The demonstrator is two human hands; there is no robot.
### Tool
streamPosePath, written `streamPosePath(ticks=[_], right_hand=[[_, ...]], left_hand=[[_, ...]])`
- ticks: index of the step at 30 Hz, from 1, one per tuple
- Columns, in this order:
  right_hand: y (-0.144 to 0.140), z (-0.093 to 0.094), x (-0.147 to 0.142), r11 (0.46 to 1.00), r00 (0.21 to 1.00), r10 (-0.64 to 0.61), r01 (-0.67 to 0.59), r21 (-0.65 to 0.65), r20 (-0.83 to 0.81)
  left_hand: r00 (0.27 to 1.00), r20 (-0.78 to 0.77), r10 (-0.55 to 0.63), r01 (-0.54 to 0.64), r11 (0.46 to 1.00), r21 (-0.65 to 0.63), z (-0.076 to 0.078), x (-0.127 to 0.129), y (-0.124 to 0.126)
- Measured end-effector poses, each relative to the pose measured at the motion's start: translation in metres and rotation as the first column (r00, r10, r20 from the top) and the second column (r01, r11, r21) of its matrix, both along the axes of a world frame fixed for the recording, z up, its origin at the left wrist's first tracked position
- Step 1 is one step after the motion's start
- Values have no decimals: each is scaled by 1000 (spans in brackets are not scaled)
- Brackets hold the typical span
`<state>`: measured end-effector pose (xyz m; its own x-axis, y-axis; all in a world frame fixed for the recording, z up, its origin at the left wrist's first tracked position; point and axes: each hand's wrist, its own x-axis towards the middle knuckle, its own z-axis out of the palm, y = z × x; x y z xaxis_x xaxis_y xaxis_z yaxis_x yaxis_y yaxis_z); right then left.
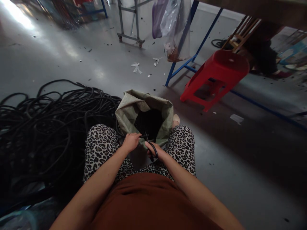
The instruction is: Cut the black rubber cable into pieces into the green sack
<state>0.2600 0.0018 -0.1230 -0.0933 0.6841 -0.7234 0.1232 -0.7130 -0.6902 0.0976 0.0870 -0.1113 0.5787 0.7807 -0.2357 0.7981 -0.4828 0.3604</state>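
The left hand [130,141] is closed around a short black cable [143,136] piece, just at the near rim of the sack [129,111]. The right hand [157,151] sits close beside it, fingers clamped through the handles of black scissors [151,147], whose blades point up toward the cable end at the sack's mouth. The two hands are near each other but not touching.

The sack, a grey-green woven one, stands open between the person's knees, dark pieces showing inside it. Left of the sack lies a big tangled heap of black cable [48,121] on the floor. Beyond the sack to the right, a red stool [216,76] stands under a blue-legged table [189,60]. Behind the sack, a clear plastic bag [175,28] hangs from that table, and a metal trolley frame [130,22] stands further back. The grey floor [240,166] is smooth and shiny, with small black scraps and a few white bits scattered behind the sack.
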Motion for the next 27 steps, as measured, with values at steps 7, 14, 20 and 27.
streamPosePath(ticks=[7,14,20,27], right_hand=[[0,3,0,1000,1000,-14,14,-8,10],[0,1,0,1000,1000,-23,23,-1,-8],[0,-1,0,1000,1000,-10,10,-8,3],[-1,1,1,1000,1000,-16,16,1,-22]], left_hand=[[1000,1,24,-24,1000,-14,2,0,0],[1000,7,0,0,1000,-2,-1,-1,0],[1000,12,6,-6,1000,4,-2,-1,0],[1000,10,-7,7,1000,14,-1,-1,-1]])
